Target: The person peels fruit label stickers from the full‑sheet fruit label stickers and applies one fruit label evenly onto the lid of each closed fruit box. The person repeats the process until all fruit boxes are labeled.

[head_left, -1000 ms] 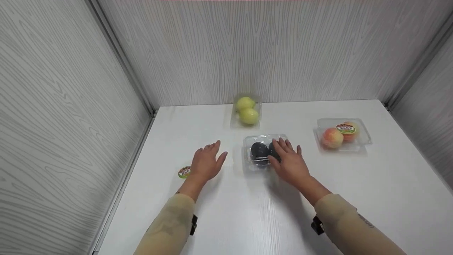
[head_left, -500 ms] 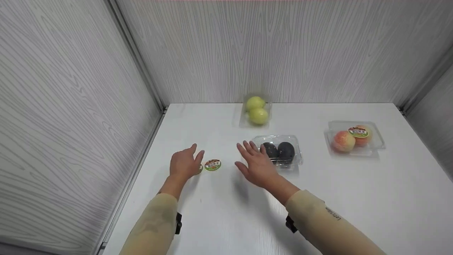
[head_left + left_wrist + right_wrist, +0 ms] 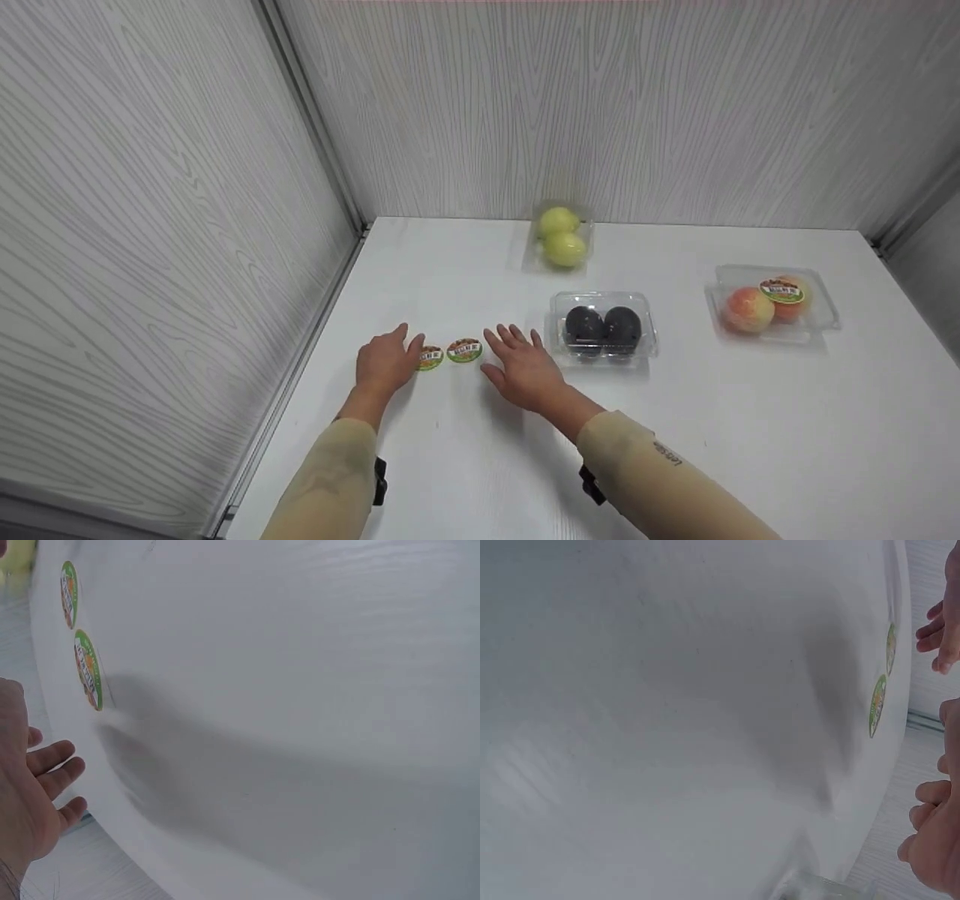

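Observation:
Two oval fruit stickers lie side by side on the white table. My left hand (image 3: 384, 362) is beside the left sticker (image 3: 430, 358), its thumb near that sticker's edge, and holds nothing. Just right of the other sticker (image 3: 465, 350) my right hand (image 3: 525, 373) hovers with its fingers spread and nothing in them. A clear plastic box (image 3: 646, 352) with two dark round fruits (image 3: 622, 328) stands beyond and to the right of the right hand. In the left wrist view both stickers show apart from the left hand (image 3: 30, 787).
Toward the back wall is a clear box (image 3: 589, 225) with two yellow-green fruits (image 3: 564, 249). At the right lies another clear box (image 3: 825, 307) with two peaches (image 3: 750, 309) and a sticker (image 3: 781, 290) on its lid. Wood-grain panels bound the table.
My right hand has left the box of dark fruits and moved left to the stickers. The left hand has shifted left, uncovering both stickers. The view has turned a little left.

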